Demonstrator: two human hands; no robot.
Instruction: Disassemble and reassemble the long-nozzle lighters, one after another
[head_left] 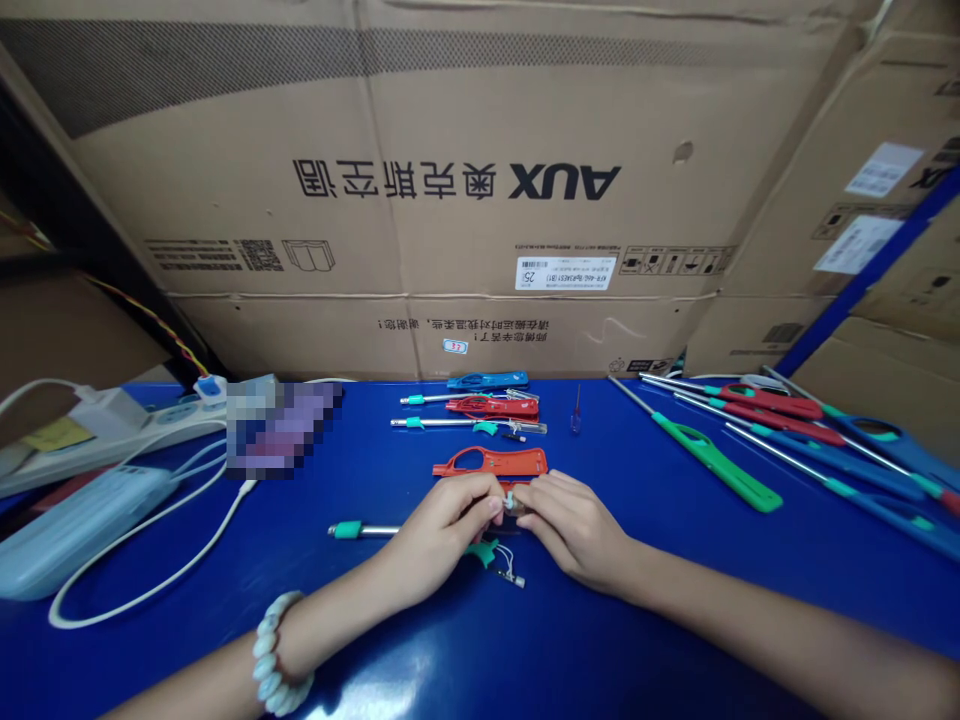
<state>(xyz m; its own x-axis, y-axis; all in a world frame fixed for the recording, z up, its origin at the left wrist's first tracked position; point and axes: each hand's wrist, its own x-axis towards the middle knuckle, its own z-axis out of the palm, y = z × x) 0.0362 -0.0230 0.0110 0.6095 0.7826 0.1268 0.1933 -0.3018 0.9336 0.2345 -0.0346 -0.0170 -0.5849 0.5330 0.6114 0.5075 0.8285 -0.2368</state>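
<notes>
My left hand [454, 510] and my right hand [577, 525] meet in the middle of the blue table. Pinched between their fingertips is a small clear part with a pale green tip [511, 500], mostly covered by the fingers. Just beyond them lies an orange lighter handle shell [517, 462], with another red-orange piece partly hidden behind my fingers. A metal tube with a teal collar [347, 530] reaches under my left wrist. Below my hands rest a green trigger [484, 552] and a small wired part [514, 578].
Farther back lie blue [487, 381] and red [499, 407] handle shells with tubes, and a small purple screwdriver [576, 415]. Several long-nosed lighters [720, 465] spread at right. A power strip [180, 415], power bank [82, 530] and white cable lie left. A cardboard wall [450, 250] stands behind.
</notes>
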